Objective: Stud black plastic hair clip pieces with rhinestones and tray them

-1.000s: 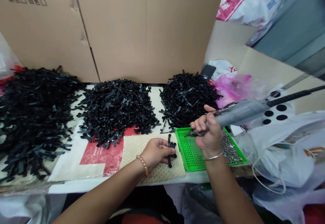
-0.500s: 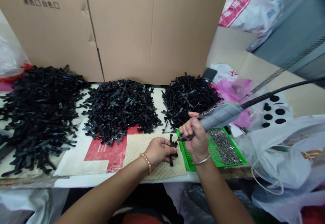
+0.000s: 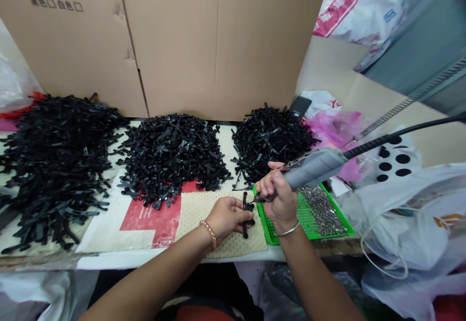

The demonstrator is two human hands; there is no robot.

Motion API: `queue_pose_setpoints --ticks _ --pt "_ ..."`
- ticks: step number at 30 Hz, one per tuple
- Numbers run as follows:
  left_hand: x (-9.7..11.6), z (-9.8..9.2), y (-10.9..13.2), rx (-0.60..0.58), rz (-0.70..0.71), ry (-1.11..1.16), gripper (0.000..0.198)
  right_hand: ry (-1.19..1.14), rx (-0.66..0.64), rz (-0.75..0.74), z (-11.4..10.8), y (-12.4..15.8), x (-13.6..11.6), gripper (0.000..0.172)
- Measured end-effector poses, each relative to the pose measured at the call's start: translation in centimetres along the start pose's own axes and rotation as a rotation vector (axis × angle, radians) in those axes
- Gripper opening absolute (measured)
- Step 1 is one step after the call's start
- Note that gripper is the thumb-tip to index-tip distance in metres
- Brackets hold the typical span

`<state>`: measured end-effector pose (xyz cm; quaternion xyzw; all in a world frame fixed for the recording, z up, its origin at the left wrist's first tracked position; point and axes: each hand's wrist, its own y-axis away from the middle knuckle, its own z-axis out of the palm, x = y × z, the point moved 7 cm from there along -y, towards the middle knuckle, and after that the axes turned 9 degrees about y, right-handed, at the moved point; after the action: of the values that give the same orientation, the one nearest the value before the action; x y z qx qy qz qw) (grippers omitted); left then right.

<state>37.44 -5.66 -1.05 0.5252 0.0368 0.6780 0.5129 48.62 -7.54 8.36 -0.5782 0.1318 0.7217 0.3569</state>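
My left hand pinches a small black plastic part over the textured beige mat. My right hand is wrapped round a grey electric screwdriver, tilted with its cord end up to the right. The screwdriver's tip meets or nearly meets the black part; the exact contact is too small to tell. Under and beside my right hand lies a green perforated tray, with many small metal screws on its right side.
Three heaps of black plastic parts stand along the back: a left heap, a middle heap and a right heap. A tall cardboard box rises behind them. Plastic bags crowd the right side. A coiled spring runs above the screwdriver.
Almost nothing differs. My right hand and the screwdriver have shifted very slightly left; my left hand keeps the black part in the same place.
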Motion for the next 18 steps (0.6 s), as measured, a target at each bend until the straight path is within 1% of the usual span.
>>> queue_pose_setpoints --ticks 5,13,18 --pt "0.04 -0.03 0.07 0.001 0.007 0.005 0.025 0.019 0.010 0.001 -0.09 0.00 -0.15 0.023" --pt "0.36 0.12 0.41 0.009 -0.002 -0.017 0.017 0.008 0.002 -0.007 0.03 0.14 -0.11 0.021" --pt "0.22 0.08 0.21 -0.003 0.006 -0.008 0.022 0.004 -0.012 -0.020 0.07 0.25 -0.01 0.020"
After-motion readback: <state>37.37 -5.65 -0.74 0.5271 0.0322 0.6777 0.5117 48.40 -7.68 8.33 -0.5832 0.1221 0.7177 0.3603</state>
